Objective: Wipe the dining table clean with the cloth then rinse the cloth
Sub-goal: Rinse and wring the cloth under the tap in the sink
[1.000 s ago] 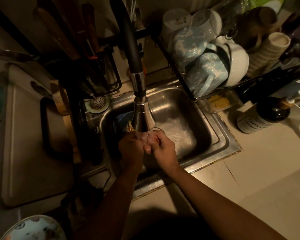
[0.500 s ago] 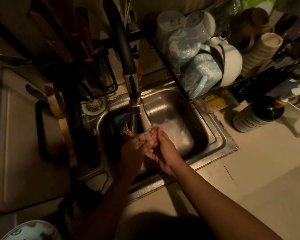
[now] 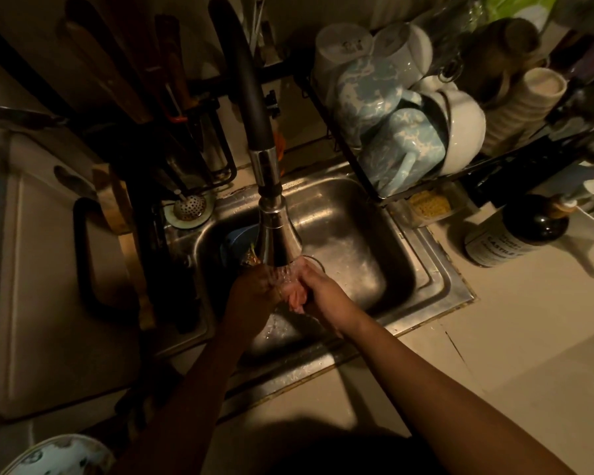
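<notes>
Both hands are meeting under the spray head of the faucet (image 3: 275, 234), over the front half of the sink (image 3: 436, 269). The left hand (image 3: 254, 293) is curling its fingers round one end of the cloth (image 3: 294, 298), a small pinkish wad. The right hand (image 3: 324, 294) is gripping the other end, so the cloth is sitting squeezed between them in the running water. The light is dim and the finer finger positions are hard to read.

Behind the left hand, a blue bowl (image 3: 237, 240) is lying against the sink's back-left wall. To the right of the hands, the basin floor is lying bare up to its right wall. A dish rack (image 3: 354, 173) full of mugs (image 3: 403, 159) is overhanging the sink's back-right corner. A dark bottle (image 3: 510, 241) is lying on the tabletop (image 3: 511, 354) near the right rim. On the left, a cutting board (image 3: 48, 303) is lying close to the sink's edge, with a strainer (image 3: 189, 207) just beyond the back-left corner. A patterned plate (image 3: 55, 454) is showing at the bottom left.
</notes>
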